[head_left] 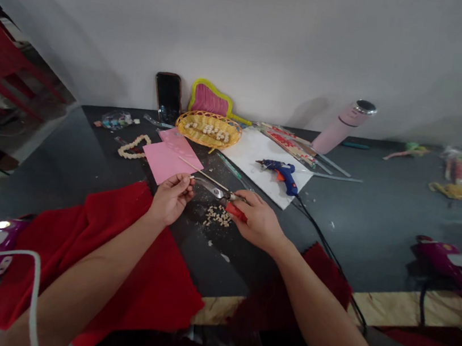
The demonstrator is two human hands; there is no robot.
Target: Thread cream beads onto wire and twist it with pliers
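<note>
My right hand point(259, 220) is closed round the red handle of a pair of metal cutting shears point(213, 190), whose curved blades point left. At the blade tips, my left hand point(172, 199) pinches a tiny pale piece point(191, 177) between thumb and fingers; its exact kind is too small to tell. Just beyond the blades lies a thin wooden stick point(203, 172), partly over pink paper point(166, 159). Below the shears, a heap of small cut wooden bits point(217, 216) rests on the dark tabletop point(218, 265).
A yellow wicker basket point(185, 134) holds pale pieces near the wall. Right of it, a blue glue gun point(285, 174) lies on a white board point(248, 148), its cord trailing forward. A pink flask point(339, 130) and phone point(168, 95) stand behind. Red cloth point(119, 237) covers the front left.
</note>
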